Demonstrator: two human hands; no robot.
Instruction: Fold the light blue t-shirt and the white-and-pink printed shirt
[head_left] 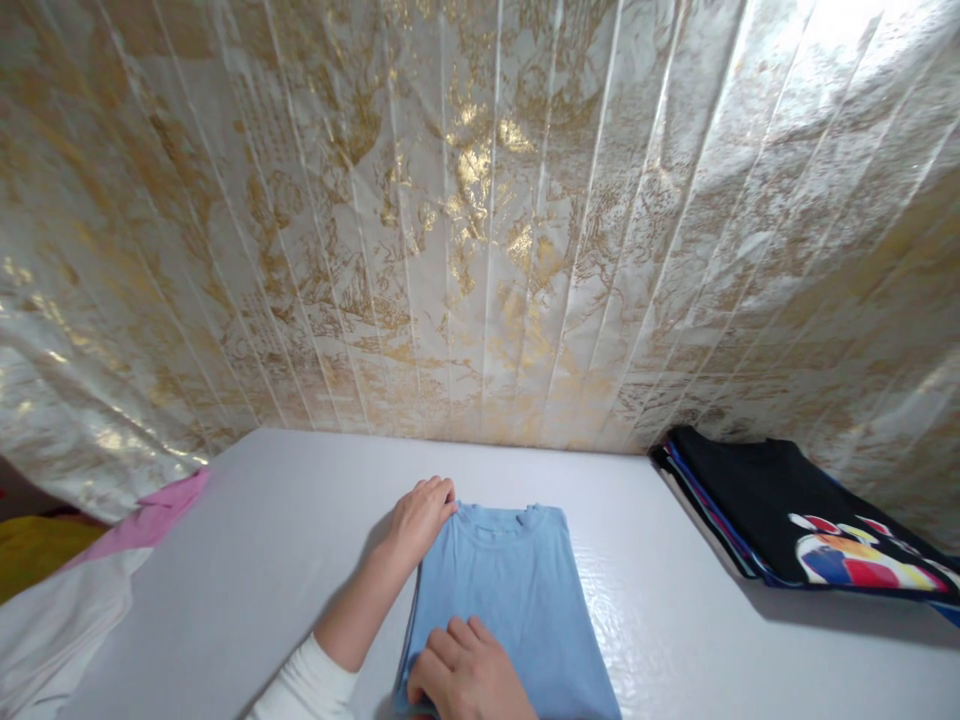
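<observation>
A light blue T-shirt (510, 600) lies folded into a neat rectangle on the white table, its round neckline facing the far side. My left hand (424, 515) pinches the shirt's far left shoulder corner, fingers closed. Near the bottom of the view, my right hand (471, 672) has its fingers curled at the left edge of the same shirt and grips it there. The shirt's near end runs out of view, and my right thumb is partly hidden. A small reddish bit shows beneath the near left edge.
On the right of the white table (262, 560) sits a stack of folded shirts (757, 500), a black printed one on top. Loose pink, white and yellow clothes (90, 590) lie at the left edge. A shiny gold-patterned sheet (480, 250) hangs behind the table.
</observation>
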